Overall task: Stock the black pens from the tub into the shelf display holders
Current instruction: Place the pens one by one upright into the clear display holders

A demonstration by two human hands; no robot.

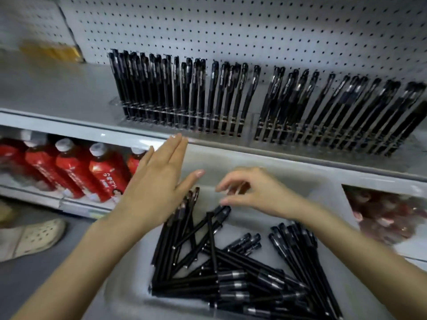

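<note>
Now our left hand [157, 183] spreads flat above black pens [231, 273] in the tub [323, 195]; our right hand [256, 192] curls, blurred, grip unclear; shelf holders [115, 102] stand beyond the rim.

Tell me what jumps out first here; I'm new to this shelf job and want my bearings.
A long row of black pens stands in clear holders on the shelf. In front, the flat left hand and the curled right hand are over a tub of loose pens. Red bottles line up at lower left.
</note>
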